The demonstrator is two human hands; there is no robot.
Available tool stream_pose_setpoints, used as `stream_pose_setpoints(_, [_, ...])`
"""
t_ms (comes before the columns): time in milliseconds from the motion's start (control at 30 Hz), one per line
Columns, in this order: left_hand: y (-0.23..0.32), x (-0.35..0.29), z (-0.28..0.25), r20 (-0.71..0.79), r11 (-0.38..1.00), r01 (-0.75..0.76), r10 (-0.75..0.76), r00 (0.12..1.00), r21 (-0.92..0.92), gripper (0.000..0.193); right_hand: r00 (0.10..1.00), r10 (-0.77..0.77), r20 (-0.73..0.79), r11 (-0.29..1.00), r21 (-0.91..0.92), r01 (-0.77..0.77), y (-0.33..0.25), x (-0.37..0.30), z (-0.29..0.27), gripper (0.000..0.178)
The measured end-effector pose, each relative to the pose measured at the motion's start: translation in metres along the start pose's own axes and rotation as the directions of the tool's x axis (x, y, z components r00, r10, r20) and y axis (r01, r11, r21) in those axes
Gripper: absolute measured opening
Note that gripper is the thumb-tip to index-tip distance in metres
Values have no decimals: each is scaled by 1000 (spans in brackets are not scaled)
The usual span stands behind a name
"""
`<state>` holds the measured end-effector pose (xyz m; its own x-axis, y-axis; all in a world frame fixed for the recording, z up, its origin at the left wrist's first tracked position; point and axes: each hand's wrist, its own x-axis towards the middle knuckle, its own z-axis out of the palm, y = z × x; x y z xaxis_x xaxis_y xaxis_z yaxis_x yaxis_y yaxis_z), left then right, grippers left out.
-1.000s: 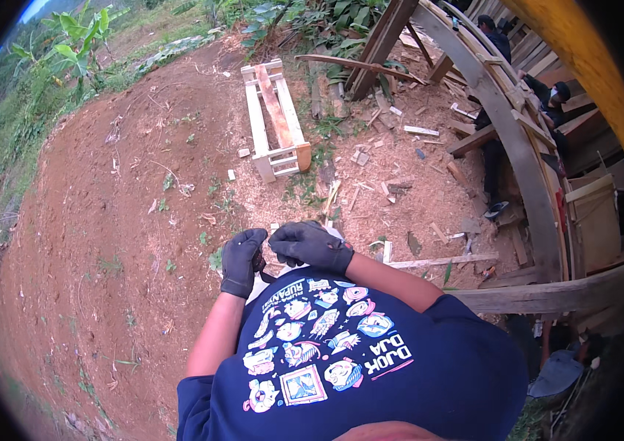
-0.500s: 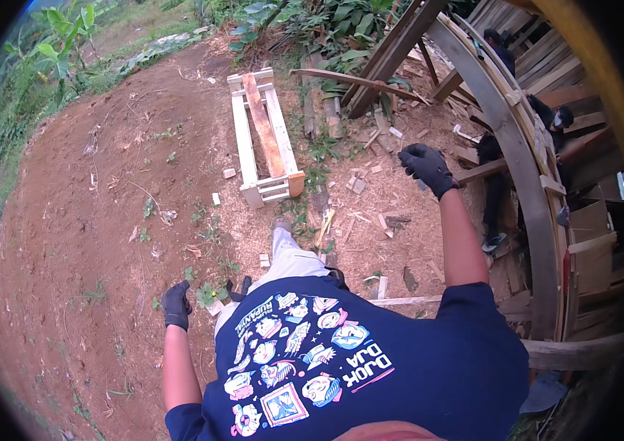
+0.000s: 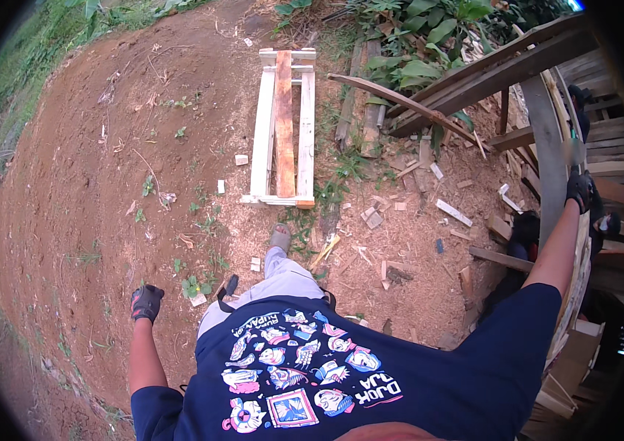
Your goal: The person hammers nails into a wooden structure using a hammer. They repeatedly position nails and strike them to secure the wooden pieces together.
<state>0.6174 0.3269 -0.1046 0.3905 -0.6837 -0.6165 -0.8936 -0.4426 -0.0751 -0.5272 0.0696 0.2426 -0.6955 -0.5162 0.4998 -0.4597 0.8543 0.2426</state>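
My left hand [image 3: 147, 303], in a dark glove, hangs over the bare soil at the left. Its fingers are curled in and nothing shows in them. My right arm stretches out to the far right. The gloved right hand [image 3: 579, 191] is at the upper edge of the long wooden planks [image 3: 545, 154] of a timber structure. A slim greenish thing and a blurred brownish shape lie just beyond its fingertips. Whether the fingers grip anything I cannot make out.
A pale wooden frame [image 3: 260, 140] with a reddish-brown board [image 3: 284, 132] across it lies on the ground ahead. Wood offcuts [image 3: 453, 213] and sawdust cover the ground at right. A slanting beam [image 3: 407, 106] juts out from the structure. Two people in dark clothes are behind the planks.
My right hand has moved right, from above the offcuts to the planks. My left hand has swung slightly left. The view has turned, and the wooden frame now appears straighter.
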Motion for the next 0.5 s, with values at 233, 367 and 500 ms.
stream_pose_setpoints(233, [56, 8, -30, -1, 995, 32, -32, 999, 93, 34, 991, -4, 133, 993, -116, 20, 5, 101, 81, 67])
stream_pose_setpoints(367, [62, 5, -29, 30, 991, 62, -66, 997, 121, 36, 982, -29, 186, 994, -103, 49, 0, 97, 118, 62])
stream_pose_setpoints(500, [73, 7, -23, 68, 986, 32, -44, 997, 167, 36, 980, -44, 192, 994, -91, 63, 3, 99, 120, 57])
